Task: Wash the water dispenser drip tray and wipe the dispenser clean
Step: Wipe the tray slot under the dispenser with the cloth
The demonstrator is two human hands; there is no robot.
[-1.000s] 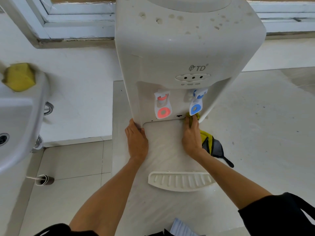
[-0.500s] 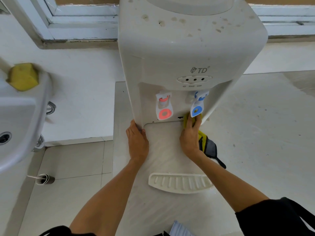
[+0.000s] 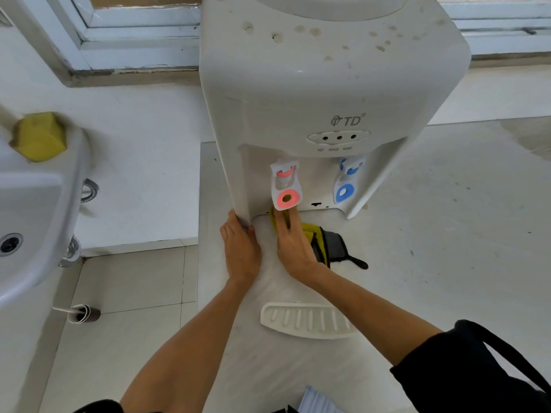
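Note:
A white water dispenser point(image 3: 328, 84) with a red tap point(image 3: 285, 186) and a blue tap point(image 3: 347, 183) stands on a pale counter. My left hand point(image 3: 241, 248) holds its lower left corner. My right hand point(image 3: 293, 242) presses a yellow and grey cloth point(image 3: 323, 242) with straight fingers against the ledge under the red tap. The white ribbed drip tray point(image 3: 304, 321) lies loose on the counter in front, near my right forearm.
A white washbasin point(image 3: 35, 222) with a yellow sponge point(image 3: 38, 137) on its rim stands at the left. A dark cup with a stick point(image 3: 82, 313) sits on the tiled floor below. A window frame point(image 3: 125, 31) runs behind the dispenser.
My right hand has slid the cloth leftwards along the ledge, from under the blue tap to under the red tap. My left hand has stayed on the corner.

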